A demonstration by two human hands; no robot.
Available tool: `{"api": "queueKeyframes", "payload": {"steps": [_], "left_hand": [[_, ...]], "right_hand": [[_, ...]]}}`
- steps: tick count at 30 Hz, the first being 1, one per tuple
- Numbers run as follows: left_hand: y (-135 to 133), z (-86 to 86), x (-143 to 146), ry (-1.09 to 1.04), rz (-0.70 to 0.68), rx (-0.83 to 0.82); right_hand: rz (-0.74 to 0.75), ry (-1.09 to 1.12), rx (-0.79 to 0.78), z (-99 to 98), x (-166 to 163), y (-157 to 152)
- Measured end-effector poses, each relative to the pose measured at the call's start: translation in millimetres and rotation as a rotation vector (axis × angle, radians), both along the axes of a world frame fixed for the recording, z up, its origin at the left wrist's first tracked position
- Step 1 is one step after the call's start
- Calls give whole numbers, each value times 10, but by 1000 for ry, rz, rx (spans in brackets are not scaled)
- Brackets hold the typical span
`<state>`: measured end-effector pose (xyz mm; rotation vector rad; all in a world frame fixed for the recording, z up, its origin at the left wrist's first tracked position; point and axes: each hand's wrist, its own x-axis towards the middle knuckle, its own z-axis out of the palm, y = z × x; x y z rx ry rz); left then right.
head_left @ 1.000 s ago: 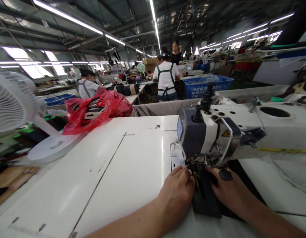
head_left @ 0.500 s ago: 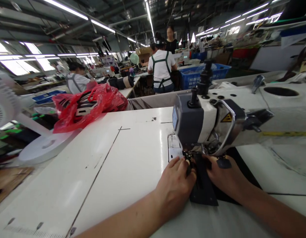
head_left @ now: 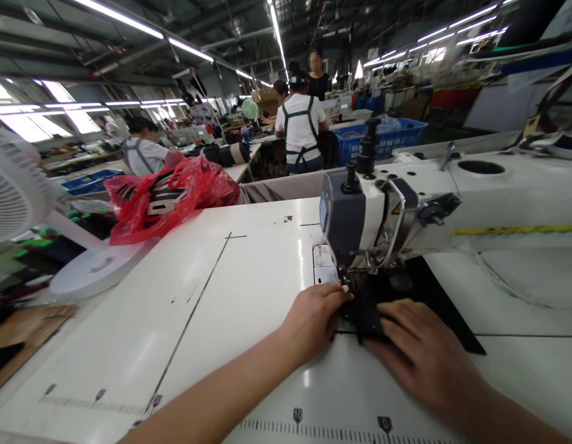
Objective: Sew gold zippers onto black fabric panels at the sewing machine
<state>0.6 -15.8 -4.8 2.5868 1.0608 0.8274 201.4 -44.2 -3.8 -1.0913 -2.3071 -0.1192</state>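
A white and grey sewing machine [head_left: 387, 209] stands on the white work table [head_left: 230, 296]. A black fabric piece [head_left: 434, 302] lies under its needle area. My left hand [head_left: 313, 314] rests on the table at the left of the needle, fingers curled and pinching the fabric's edge. My right hand [head_left: 419, 351] lies flat on the black fabric just in front of the needle, fingers stretched out and pressing it down.
A red plastic bag [head_left: 169, 194] of black and white parts sits at the table's back left. A white fan [head_left: 17, 191] stands on its round base at the left. Other workers [head_left: 300, 132] sit at tables behind, near a blue crate [head_left: 392, 139].
My right hand has slid back toward me and flattened on the fabric. The view has shifted, so a ruler strip at the table's front edge now shows.
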Motion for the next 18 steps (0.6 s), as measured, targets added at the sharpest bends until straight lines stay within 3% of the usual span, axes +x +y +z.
{"api": "queueKeyframes", "payload": {"steps": [3,9,18], "left_hand": [[-24,-4,6,28,-21,92],[-215,-21,105,154,8,293],[-211,-86,149,168,75,340]], "right_hand": [[119,-5,55,4,-38,-221],[105,95,107,-38,-93,-277],[109,100,98,-123,-67,-272]]}}
